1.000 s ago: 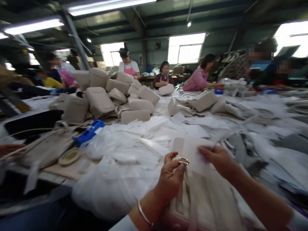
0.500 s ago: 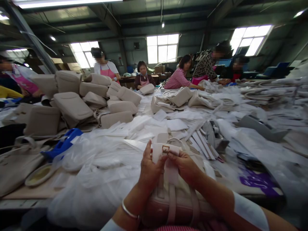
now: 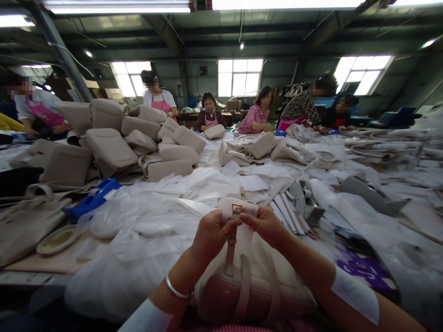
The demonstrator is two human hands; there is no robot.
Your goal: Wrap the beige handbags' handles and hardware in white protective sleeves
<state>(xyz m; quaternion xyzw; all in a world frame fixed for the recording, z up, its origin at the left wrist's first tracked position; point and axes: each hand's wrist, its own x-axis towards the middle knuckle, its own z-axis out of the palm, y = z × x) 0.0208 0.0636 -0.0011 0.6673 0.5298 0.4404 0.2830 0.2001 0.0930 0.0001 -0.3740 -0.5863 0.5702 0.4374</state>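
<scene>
Left hand (image 3: pixel 212 233) and right hand (image 3: pixel 265 226) pinch wrap (image 3: pixel 238 210) around buckle (image 3: pixel 236 210); advise keeping it taut over handbag (image 3: pixel 242 290).

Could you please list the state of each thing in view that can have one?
Left hand: pinching the strap.
Right hand: pinching the strap from the other side.
Strap: held up, white wrap around it, gold buckle showing.
Handbag: lying under the hands.
Beige bags: piled.
Blue tool: lying on the table.
</scene>
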